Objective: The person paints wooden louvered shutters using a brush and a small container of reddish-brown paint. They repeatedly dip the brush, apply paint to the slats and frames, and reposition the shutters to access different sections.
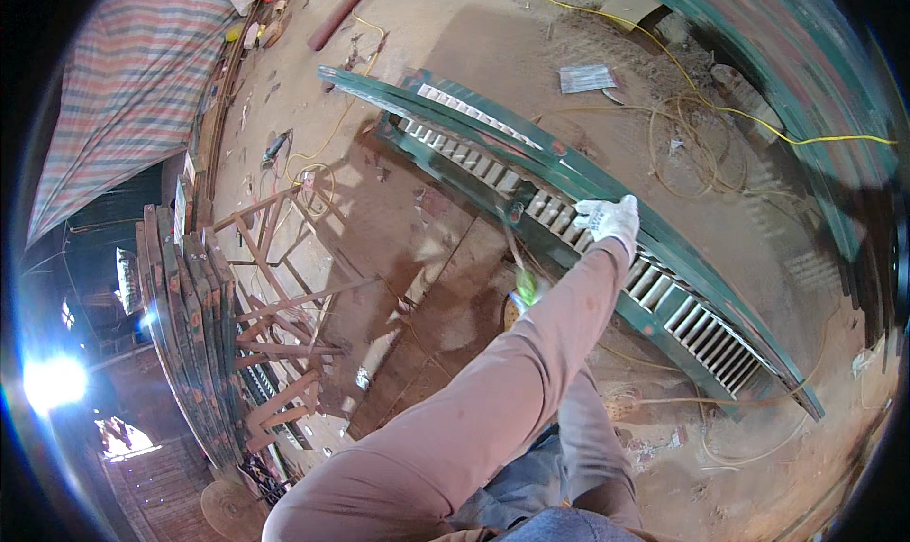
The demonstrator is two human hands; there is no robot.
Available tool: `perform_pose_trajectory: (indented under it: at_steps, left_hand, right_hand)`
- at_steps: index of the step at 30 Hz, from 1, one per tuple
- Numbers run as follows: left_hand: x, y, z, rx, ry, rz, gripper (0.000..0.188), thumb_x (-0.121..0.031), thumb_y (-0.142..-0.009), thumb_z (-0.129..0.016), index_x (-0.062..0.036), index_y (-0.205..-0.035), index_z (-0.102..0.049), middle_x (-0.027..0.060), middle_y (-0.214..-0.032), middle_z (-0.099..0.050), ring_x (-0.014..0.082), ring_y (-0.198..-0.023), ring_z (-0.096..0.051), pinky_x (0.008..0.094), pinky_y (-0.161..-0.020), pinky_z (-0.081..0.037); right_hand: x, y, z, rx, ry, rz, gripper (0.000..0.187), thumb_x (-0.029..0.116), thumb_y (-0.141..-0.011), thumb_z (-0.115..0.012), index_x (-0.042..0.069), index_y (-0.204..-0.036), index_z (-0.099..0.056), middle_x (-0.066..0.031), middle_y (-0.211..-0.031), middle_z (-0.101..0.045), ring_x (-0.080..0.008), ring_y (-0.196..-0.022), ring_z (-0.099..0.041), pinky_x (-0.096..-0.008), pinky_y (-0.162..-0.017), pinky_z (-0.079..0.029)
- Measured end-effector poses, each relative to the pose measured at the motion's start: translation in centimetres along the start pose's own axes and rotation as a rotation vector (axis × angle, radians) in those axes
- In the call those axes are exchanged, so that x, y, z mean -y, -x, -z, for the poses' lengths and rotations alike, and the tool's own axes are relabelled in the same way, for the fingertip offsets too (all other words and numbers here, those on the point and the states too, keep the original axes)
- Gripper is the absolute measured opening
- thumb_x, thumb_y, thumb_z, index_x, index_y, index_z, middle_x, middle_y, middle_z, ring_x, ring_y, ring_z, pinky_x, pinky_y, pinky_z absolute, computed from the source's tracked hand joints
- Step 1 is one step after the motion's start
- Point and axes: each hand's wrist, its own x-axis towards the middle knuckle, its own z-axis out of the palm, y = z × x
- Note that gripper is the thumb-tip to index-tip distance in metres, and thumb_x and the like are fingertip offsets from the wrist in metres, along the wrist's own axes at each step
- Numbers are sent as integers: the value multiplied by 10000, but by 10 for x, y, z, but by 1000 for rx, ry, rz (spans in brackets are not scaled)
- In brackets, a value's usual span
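Observation:
My left hand (pixel 611 220), in a white glove, rests on the upper edge of a long dark-green louvred panel (pixel 588 177) with pale slats, its fingers bent over the edge. My left arm crosses in front of my right one and hides most of it. Past the left forearm, my right hand (pixel 524 294) shows only in part, smeared with bright green and blurred by motion. From it a thin, blurred handle of a brush-like tool (pixel 515 243) runs up toward a dark patch at the panel's slats. How the fingers grip it is hidden.
Wooden trestle frames (pixel 284 305) and a stack of curved panels (pixel 194 343) stand at left. More green panels (pixel 777 78) lie at upper right. A yellow cable (pixel 664 54) and loose hoses (pixel 697 153) cross the dusty floor. A striped sheet (pixel 137 78) hangs at upper left.

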Motion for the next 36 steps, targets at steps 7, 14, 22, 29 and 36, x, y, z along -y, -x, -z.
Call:
perform_pose_trajectory:
  at_steps: [7,14,22,29,36]
  left_hand:
    - [17,-46,-37,29,-607,124,1154,-552,-832,-570,73,-1525,109,357,-1587,-57,416,-1450,-292,506,-1166,-285]
    - [-4,5,-26,95,-36,21,1091,-393,-859,-629,114,-1507,85,412,-1560,-19,460,-1466,-222,464,-1182,-270]
    - [-4,-4,-1,101,8,46,1120,-425,-862,-631,148,-1486,103,493,-1501,12,541,-1412,-269,470,-1148,-325]
    - [8,-8,-10,60,39,-52,1126,-487,-860,-605,168,-1475,74,480,-1493,-50,521,-1398,-300,460,-1145,-327]
    - [16,11,4,41,62,-160,845,-447,-929,-536,91,-1464,-164,380,-1394,-334,423,-1320,-424,473,-1124,-350]
  right_hand:
    - [186,-85,0,-40,-145,334,495,495,-900,-644,37,-1052,-533,-229,-807,-692,-419,-787,-683,-532,-669,-514]
    - [50,-8,4,-165,-762,-108,389,382,-966,-602,79,-1197,-529,-151,-937,-664,-300,-838,-667,-446,-719,-531]
    - [-97,245,141,-595,-447,-480,447,137,-877,-707,33,-1292,-578,-63,-791,-663,-167,-711,-613,-357,-654,-497]
    - [53,158,254,-218,-52,-129,488,269,-891,-725,-3,-1263,-560,-140,-785,-626,-284,-688,-608,-392,-630,-488]
    - [253,-84,206,152,368,360,563,533,-951,-561,-5,-1116,-571,-272,-1013,-680,-427,-993,-655,-484,-848,-513]
